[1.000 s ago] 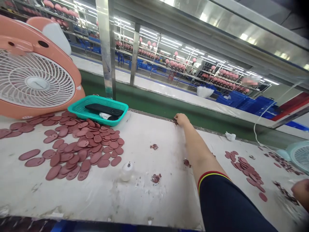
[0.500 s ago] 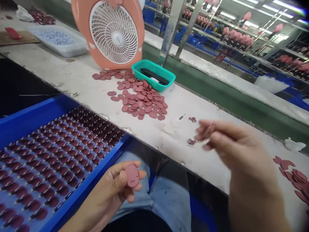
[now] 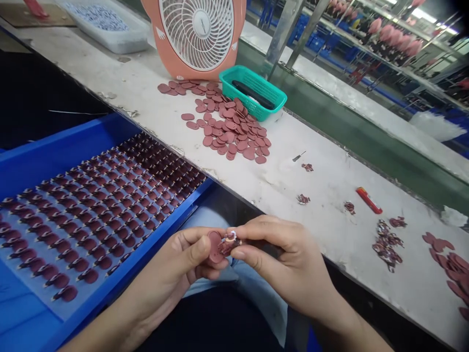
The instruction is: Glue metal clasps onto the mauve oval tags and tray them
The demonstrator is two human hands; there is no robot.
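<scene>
My left hand [image 3: 183,256] pinches a flat, dusky-pink oval disc [image 3: 214,248] between thumb and fingers, above my lap. A small painted figurine [image 3: 230,241], dark red with white and yellowish bits, is held at its edge by the thumb and fingertips of my right hand [image 3: 284,256]. The figurine meets the disc's right side, overlapping its face; whether it is seated in the disc's holes cannot be made out. Similar figurines [image 3: 388,244] lie in a cluster on the bench, with a few single ones apart. Loose oval discs [image 3: 234,129] are heaped further back.
At left, a blue tray [image 3: 154,239] holds rows of discs with figurines on them. A green basket [image 3: 252,93] stands before an orange fan [image 3: 201,34]. On the bench [image 3: 278,195] lie a red tube [image 3: 369,200], a small pointed tool [image 3: 299,156] and more discs [image 3: 450,269].
My right hand has moved left and down from the bench, bringing a figurine against the disc in my left hand. The view has shifted, uncovering the red tube and figurine cluster.
</scene>
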